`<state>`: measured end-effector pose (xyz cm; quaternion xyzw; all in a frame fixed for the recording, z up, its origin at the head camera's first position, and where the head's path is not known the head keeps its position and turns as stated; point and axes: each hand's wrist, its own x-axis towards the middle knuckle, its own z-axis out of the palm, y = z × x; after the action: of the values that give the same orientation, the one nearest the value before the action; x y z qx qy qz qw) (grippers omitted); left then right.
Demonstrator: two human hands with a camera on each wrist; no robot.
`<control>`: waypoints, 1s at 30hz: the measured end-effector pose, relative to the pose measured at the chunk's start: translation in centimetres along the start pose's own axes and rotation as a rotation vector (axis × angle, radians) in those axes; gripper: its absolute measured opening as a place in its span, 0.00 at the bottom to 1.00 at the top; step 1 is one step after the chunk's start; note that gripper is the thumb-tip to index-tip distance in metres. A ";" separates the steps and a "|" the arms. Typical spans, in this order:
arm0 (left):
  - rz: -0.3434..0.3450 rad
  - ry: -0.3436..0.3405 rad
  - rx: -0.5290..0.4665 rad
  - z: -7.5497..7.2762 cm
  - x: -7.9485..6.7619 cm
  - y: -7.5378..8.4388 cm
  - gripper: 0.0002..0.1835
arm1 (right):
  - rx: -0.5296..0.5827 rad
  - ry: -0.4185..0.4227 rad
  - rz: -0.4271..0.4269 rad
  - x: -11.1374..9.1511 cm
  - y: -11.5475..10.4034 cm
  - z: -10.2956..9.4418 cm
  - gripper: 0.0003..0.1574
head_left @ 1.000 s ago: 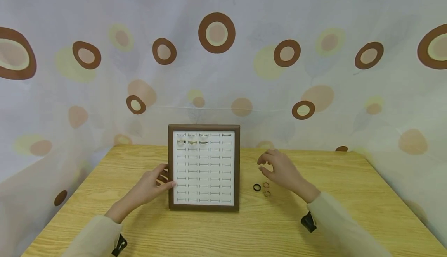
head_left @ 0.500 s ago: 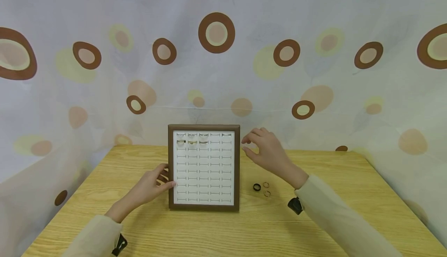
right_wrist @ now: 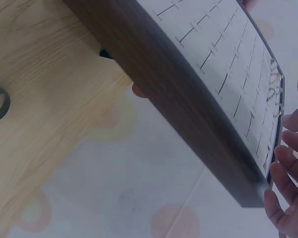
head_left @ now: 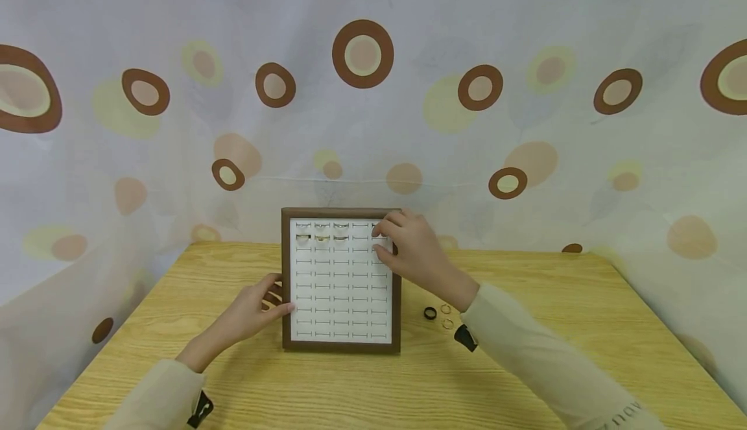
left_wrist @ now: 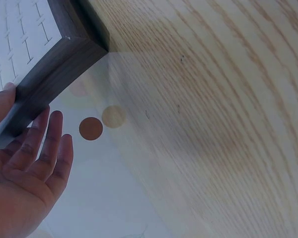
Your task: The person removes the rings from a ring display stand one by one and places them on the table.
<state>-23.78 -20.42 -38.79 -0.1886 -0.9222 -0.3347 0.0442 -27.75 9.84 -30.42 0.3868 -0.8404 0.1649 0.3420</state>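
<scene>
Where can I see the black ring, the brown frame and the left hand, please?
black ring (right_wrist: pixel 7 103), right wrist view: right side of its band
brown frame (head_left: pixel 341 347), head view: middle of its bottom rail
left hand (head_left: pixel 253 309), head view: back of the hand

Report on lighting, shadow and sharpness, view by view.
Head: soft light, faint shadows on the table, the black ring too small for fine detail; left wrist: dim, bluish cast over the left hand; right wrist: hazy, display frame darker along its side, right hand cropped.
</scene>
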 end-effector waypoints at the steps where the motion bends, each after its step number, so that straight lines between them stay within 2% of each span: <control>1: 0.001 0.000 0.000 0.0 0.0 0.0 0.28 | -0.003 -0.001 -0.002 0.1 -0.2 0.1 0.07; 11: -0.003 0.000 -0.009 0.1 0.1 -0.2 0.28 | -0.064 -0.036 -0.014 1.4 -2.3 1.5 0.07; 17: 0.008 0.004 -0.009 0.2 0.1 -0.2 0.28 | -0.054 -0.043 0.003 1.9 -3.3 2.3 0.06; 23: -0.001 0.004 -0.015 0.2 0.0 -0.2 0.29 | -0.057 -0.001 0.031 2.1 -3.4 3.3 0.05; 30: 0.007 0.006 -0.009 0.2 0.0 -0.3 0.29 | -0.068 0.087 0.038 2.2 -3.3 4.4 0.04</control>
<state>-23.87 -20.48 -39.12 -0.1909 -0.9199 -0.3394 0.0473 -28.20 4.11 -31.95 0.3512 -0.8371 0.1594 0.3879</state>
